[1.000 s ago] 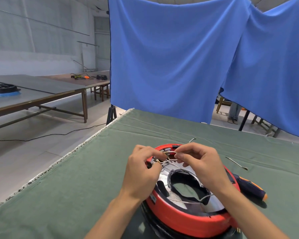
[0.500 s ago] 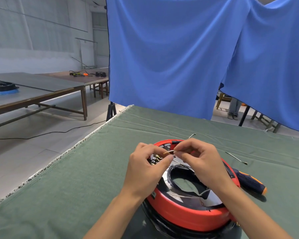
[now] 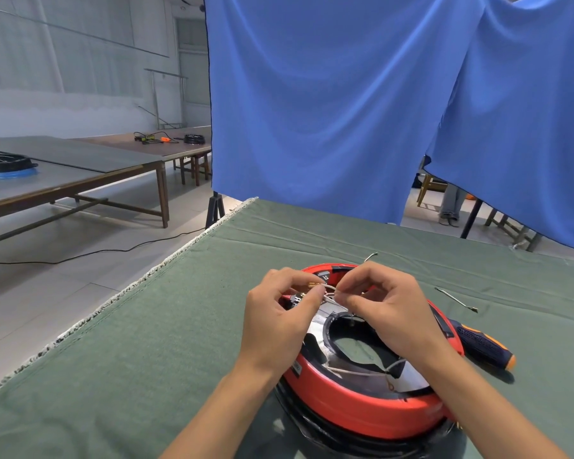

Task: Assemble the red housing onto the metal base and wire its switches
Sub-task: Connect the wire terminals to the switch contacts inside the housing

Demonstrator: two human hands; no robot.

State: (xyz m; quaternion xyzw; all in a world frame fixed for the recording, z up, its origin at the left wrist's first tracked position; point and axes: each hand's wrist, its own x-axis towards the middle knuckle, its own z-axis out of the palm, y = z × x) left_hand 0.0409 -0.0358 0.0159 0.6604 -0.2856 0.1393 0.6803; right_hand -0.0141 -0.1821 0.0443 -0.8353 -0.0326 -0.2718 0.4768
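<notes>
Red housing [image 3: 362,414] sits on the metal base [image 3: 408,379] on the green bench [image 3: 146,359]. Above its far rim the left hand [image 3: 279,326] pinches a brass-tipped wire [image 3: 327,294] that the right hand [image 3: 388,309] also pinches. Judging by that small terminal, a slipped pinch could drop it inside the housing.

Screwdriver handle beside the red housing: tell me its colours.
Dark blue with orange trim, on the screwdriver, seen in the head view.

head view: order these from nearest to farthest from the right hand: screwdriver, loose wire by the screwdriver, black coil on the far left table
From the right hand:
1. Screwdriver, on the green cloth just right of the red housing, beside the wrist.
2. Loose wire, farther right on the cloth, beyond the screwdriver.
3. Black coil, far off on the left table across the room.
</notes>
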